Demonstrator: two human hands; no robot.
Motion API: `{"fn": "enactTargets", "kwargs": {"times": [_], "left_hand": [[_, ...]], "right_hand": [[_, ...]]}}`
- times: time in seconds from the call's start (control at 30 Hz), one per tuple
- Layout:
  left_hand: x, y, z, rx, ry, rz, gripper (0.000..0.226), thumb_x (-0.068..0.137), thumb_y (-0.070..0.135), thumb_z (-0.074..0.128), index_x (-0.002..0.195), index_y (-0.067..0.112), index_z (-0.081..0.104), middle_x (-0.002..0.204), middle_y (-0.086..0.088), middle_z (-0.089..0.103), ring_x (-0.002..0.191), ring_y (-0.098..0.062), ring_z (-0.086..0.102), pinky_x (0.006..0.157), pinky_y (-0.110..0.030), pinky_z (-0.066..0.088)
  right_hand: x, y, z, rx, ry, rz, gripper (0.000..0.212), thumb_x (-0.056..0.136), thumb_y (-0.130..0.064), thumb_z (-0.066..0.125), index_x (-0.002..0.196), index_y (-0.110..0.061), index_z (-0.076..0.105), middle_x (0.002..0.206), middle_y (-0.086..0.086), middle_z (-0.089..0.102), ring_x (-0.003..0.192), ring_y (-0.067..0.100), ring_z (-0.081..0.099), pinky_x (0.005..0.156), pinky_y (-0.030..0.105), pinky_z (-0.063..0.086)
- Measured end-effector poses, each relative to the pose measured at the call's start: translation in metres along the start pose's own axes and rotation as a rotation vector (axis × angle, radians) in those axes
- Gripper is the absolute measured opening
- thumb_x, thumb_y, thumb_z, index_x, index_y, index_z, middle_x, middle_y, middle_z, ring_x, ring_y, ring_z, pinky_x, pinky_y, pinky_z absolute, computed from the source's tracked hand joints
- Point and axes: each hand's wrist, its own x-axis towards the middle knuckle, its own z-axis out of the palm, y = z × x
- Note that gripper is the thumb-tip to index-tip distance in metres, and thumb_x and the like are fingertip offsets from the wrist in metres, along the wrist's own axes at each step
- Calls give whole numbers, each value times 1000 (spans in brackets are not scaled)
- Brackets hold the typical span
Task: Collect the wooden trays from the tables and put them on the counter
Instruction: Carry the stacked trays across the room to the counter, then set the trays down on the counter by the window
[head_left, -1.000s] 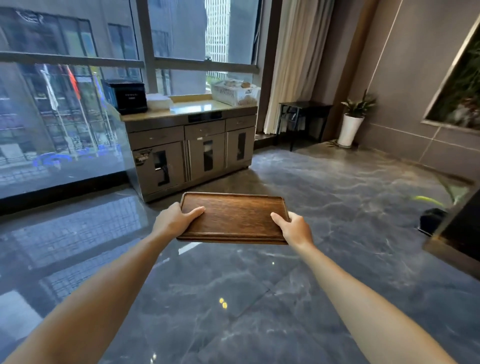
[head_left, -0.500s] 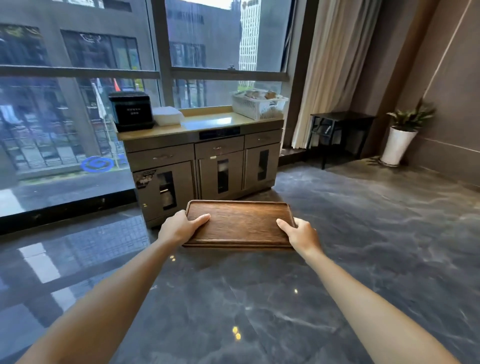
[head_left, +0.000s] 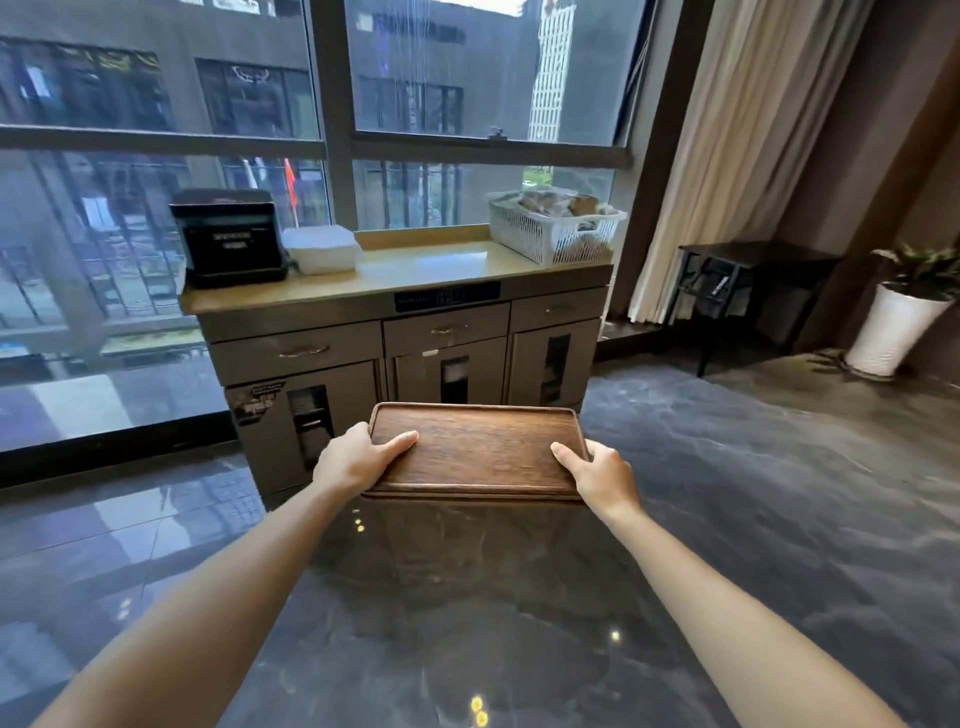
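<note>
**Tray in both hands, counter ahead: where this could slip**

I hold the wooden tray (head_left: 475, 449) level at the centre of the frame, out in front of me over the glossy dark floor (head_left: 753, 519). My left hand (head_left: 358, 460) clamps its left short edge, thumb lying on the top face; my right hand (head_left: 602, 475) clamps the right short edge the same way. My fingers underneath are hidden, so I cannot tell how far they reach. Nothing rides on the tray.

The counter (head_left: 405, 273) stands in the upper middle of the frame, below the window. On its top, a black box (head_left: 228, 236) sits at the left end with a white container (head_left: 322, 249) just beside it, and a white basket (head_left: 556, 226) fills the right end. The bare stretch between container and basket is, I judge, the only landing spot.

What could go wrong from here:

- The tray's far edge is lower than the counter top. If I walk in without lifting, it strikes the drawer fronts (head_left: 447, 330).
- The free stretch looks only somewhat wider than the tray. If I set it down off-centre, a corner nudges the container or the basket.
- I grip by the edges alone. If one hand lets go early, the tray tips and drops.
- The floor looks polished and reflective, so a hurried step might slide.
</note>
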Motion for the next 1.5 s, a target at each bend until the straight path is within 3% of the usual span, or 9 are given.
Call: {"fn": "enactTargets", "kwargs": {"times": [0.3, 0.47, 0.67, 0.8, 0.9, 1.03, 1.2, 1.37, 1.5], "left_hand": [[249, 68, 24, 21, 26, -14, 70, 74, 70, 49, 111, 12, 56, 118, -10, 63, 107, -31, 58, 88, -38, 48], [357, 98, 33, -9, 55, -57, 65, 74, 69, 51, 106, 13, 56, 115, -10, 65, 106, -31, 58, 86, -37, 46], [477, 107, 55, -22, 84, -135, 65, 75, 68, 51, 106, 12, 56, 114, -11, 65, 107, -32, 58, 88, -38, 47], [567, 117, 70, -10, 109, -186, 67, 75, 68, 51, 109, 10, 55, 117, -12, 64, 108, -33, 57, 88, -39, 45], [639, 132, 69, 7, 135, -204, 72, 74, 69, 51, 113, 9, 55, 122, -13, 62, 112, -34, 55, 90, -39, 44], [727, 153, 60, -39, 181, -210, 68, 73, 69, 53, 107, 11, 61, 112, -12, 67, 103, -33, 60, 80, -35, 45], [822, 151, 55, -62, 228, -273, 67, 72, 70, 53, 105, 13, 62, 109, -11, 68, 100, -33, 61, 77, -32, 42], [926, 130, 59, -148, 156, -293, 67, 71, 66, 58, 103, 8, 63, 102, -13, 70, 95, -32, 63, 89, -43, 51], [1017, 114, 57, -47, 141, -318, 63, 72, 69, 53, 84, 8, 55, 95, -11, 66, 88, -30, 60, 75, -35, 49]], "right_hand": [[256, -18, 42, 41, -5, 6, 42, 87, -44, 55, 115, -14, 63, 109, 3, 69, 93, 19, 61, 81, 30, 49], [379, -36, 58, 8, 4, -18, 43, 86, -45, 55, 117, -17, 63, 109, 3, 69, 84, 13, 52, 75, 26, 41], [519, -39, 99, 28, -108, -39, 44, 86, -45, 55, 120, -16, 61, 112, 4, 68, 91, 16, 56, 81, 29, 45], [620, -41, 131, 42, -153, -79, 43, 86, -43, 56, 118, -14, 62, 109, 4, 69, 84, 12, 53, 67, 22, 41], [699, -54, 151, 57, -198, -95, 41, 86, -44, 56, 113, -14, 65, 105, 5, 69, 88, 18, 59, 72, 26, 39], [799, -84, 171, 58, -215, -122, 43, 83, -46, 58, 111, -15, 66, 105, 6, 70, 97, 25, 60, 75, 29, 40], [896, -114, 211, 37, -267, -143, 38, 82, -48, 58, 101, -17, 67, 85, -1, 65, 79, 18, 54, 65, 29, 38], [985, -123, 269, 3, -312, -123, 36, 81, -48, 58, 103, -20, 66, 89, 0, 65, 87, 22, 58, 75, 33, 45], [1058, -139, 318, -25, -293, -100, 34, 81, -47, 59, 99, -19, 66, 87, 4, 65, 83, 24, 57, 71, 33, 43]]}}
